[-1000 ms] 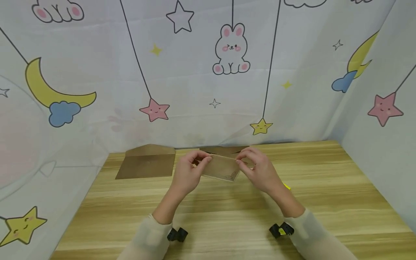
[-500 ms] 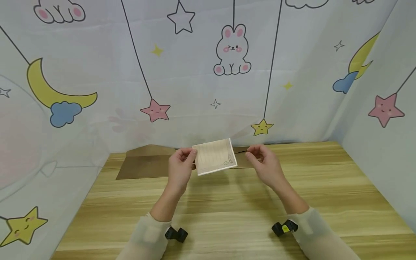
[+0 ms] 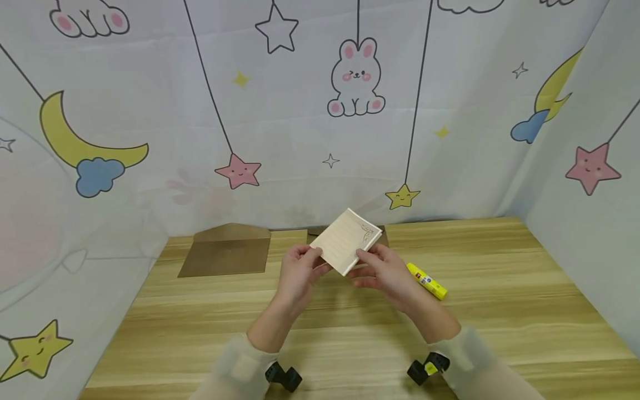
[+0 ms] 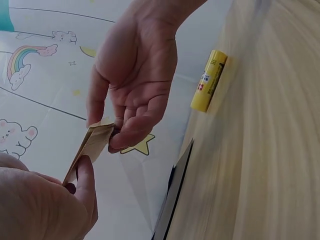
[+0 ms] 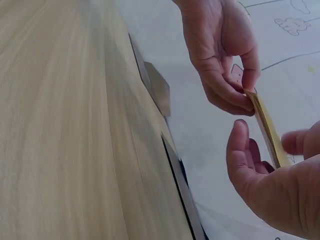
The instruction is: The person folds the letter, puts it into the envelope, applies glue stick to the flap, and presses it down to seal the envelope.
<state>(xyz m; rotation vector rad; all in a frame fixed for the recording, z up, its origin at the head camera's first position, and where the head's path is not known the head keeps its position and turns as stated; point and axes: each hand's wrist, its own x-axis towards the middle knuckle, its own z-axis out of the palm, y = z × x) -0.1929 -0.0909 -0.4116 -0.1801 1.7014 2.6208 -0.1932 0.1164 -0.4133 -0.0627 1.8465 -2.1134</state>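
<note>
A cream, lined piece of note paper (image 3: 342, 241) with a scroll design in one corner is held tilted above the table. Its layered edge (image 4: 95, 142) shows in the left wrist view, so it looks folded or stacked. My left hand (image 3: 299, 272) pinches its left corner between thumb and fingers. At the lower right edge, my right hand (image 3: 387, 275) has its thumb on the front and fingers behind. Behind the paper lies a brown envelope (image 3: 384, 239), mostly covered. Another brown envelope (image 3: 225, 256), flap raised, lies to the left.
A yellow glue stick (image 3: 426, 281) lies on the wooden table (image 3: 500, 289), just right of my right hand. A white cloth (image 3: 300, 133) printed with stars and rabbits hangs behind the table's back edge. Small black devices (image 3: 283, 376) sit at both wrists.
The paper has been turned to show its lined face and rotated corner-up. My right hand let go, moved right, then came back to hold its lower right edge. The glue stick is uncovered.
</note>
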